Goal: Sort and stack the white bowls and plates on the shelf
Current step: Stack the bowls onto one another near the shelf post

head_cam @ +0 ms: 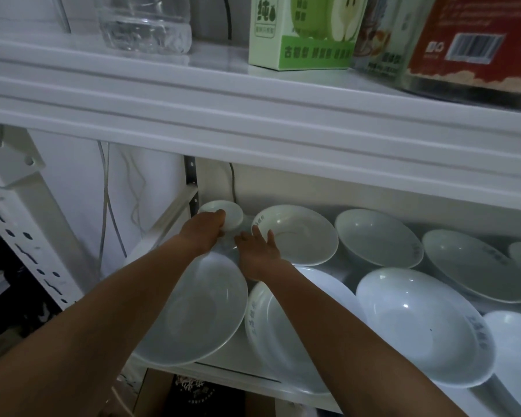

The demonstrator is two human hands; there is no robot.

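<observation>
Several white bowls and plates lie spread over the lower shelf [244, 377]. My left hand [203, 231] reaches to the back left corner and grips the rim of a small white bowl [229, 213]. My right hand [260, 254] hovers beside it with fingers spread, holding nothing, its fingertips near the rim of a deep plate with blue lettering [298, 234]. Under my left forearm sits a wide plate [199, 311]. A lettered plate [271, 335] lies under my right forearm. Further right are a bowl [379, 236] and a large lettered plate [418, 323].
The upper shelf [253, 94] hangs low over the dishes and carries a clear water bottle [145, 22], a green carton [301, 31] and a red box [475, 43]. A perforated white upright [27, 245] and loose cables [106, 206] stand at the left.
</observation>
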